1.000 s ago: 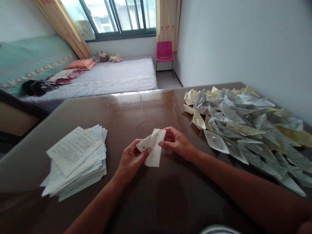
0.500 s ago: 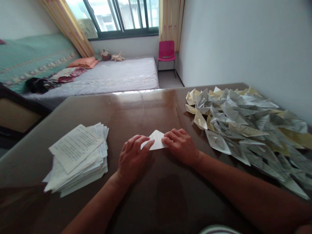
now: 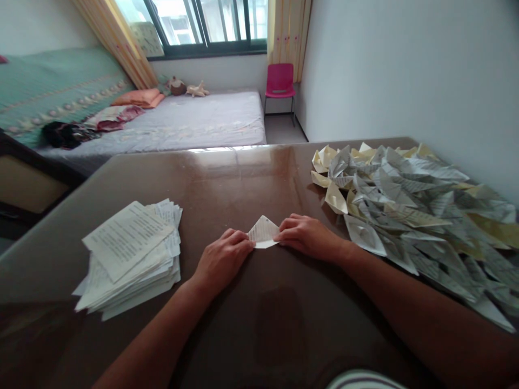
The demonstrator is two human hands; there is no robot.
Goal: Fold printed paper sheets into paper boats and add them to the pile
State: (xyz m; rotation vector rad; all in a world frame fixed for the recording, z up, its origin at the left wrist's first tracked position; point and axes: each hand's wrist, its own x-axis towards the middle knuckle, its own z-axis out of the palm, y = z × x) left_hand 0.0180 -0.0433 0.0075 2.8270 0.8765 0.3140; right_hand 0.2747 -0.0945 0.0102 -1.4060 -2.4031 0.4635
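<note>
A small folded sheet of printed paper (image 3: 263, 231) lies on the brown table (image 3: 239, 324), its peak pointing away from me and a pale strip along its near edge. My left hand (image 3: 227, 254) pinches its left corner between thumb and fingers. At the right corner, my right hand (image 3: 306, 235) is closed on the paper in the same way. The fingertips hide both corners.
A stack of printed sheets (image 3: 130, 254) lies to the left. Many folded paper boats (image 3: 405, 200) are heaped on the right side beside the wall. Beyond the table are a bed (image 3: 211, 119) and a pink chair (image 3: 279, 81). A striped rim (image 3: 365, 380) shows at the bottom edge.
Both hands have shifted from resting fingers on the folded paper to pinching its two lower corners. Printed lines and a pale lower strip now show on it. The view has tilted slightly.
</note>
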